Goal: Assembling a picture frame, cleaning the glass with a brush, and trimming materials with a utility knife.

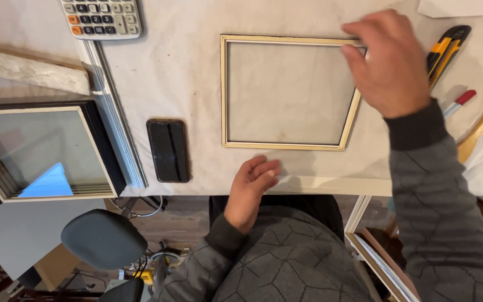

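A square pale wooden picture frame point(286, 146) with a glass pane lies flat on the white-covered table point(174, 72). My right hand point(389, 61) reaches over the frame's upper right corner, fingers curled onto the top edge; whether it grips the frame I cannot tell. My left hand point(252, 182) rests near the table's front edge just below the frame, fingers loosely curled, holding nothing.
A black phone point(167, 150) lies left of the frame. A calculator point(102, 18) sits at top left. A yellow utility knife point(445, 50), a red-capped marker point(458, 102) and a wooden tool point(482, 127) lie at right. Stacked glazed frames point(40, 148) stand left; a black stool point(103, 239) is below.
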